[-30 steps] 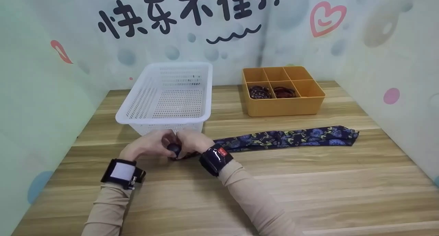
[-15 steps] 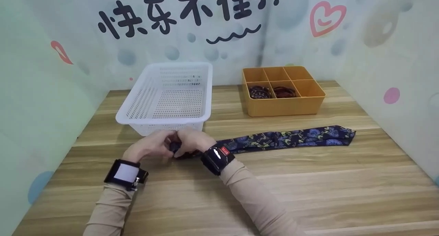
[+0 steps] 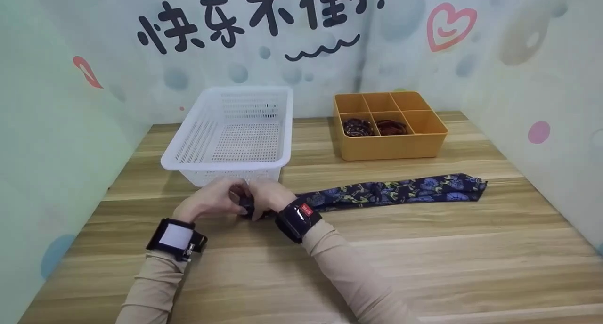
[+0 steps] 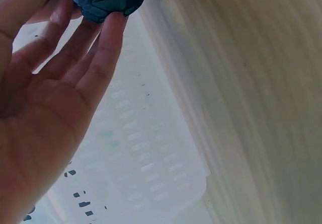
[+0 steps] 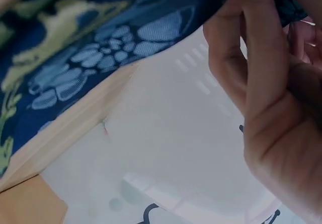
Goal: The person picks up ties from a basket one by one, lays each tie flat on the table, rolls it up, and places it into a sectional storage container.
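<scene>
A dark navy necktie point(image 3: 400, 192) with blue flowers and yellow-green figures lies stretched across the table. Its left end is wound into a small roll point(image 4: 108, 0), which my left hand point(image 3: 209, 199) holds by the fingertips in front of the white basket. From the other side my right hand point(image 3: 269, 197) pinches the necktie at the roll, the two hands close together. In the right wrist view, the flat length of necktie point(image 5: 110, 53) runs away from my right fingers point(image 5: 264, 58). The hands hide much of the roll in the head view.
Just behind the hands stands a white perforated basket point(image 3: 226, 166). A yellow-orange divided box point(image 3: 393, 147) is at the back right, with coiled dark patterned bundles point(image 3: 358, 127) in two front compartments. Printed walls point(image 3: 264, 69) border the wooden table point(image 3: 424, 258).
The necktie's far right end has slid slightly left. Both hands have shifted a little to the right, still at the roll, whose visible side has turned. Basket and box stay put.
</scene>
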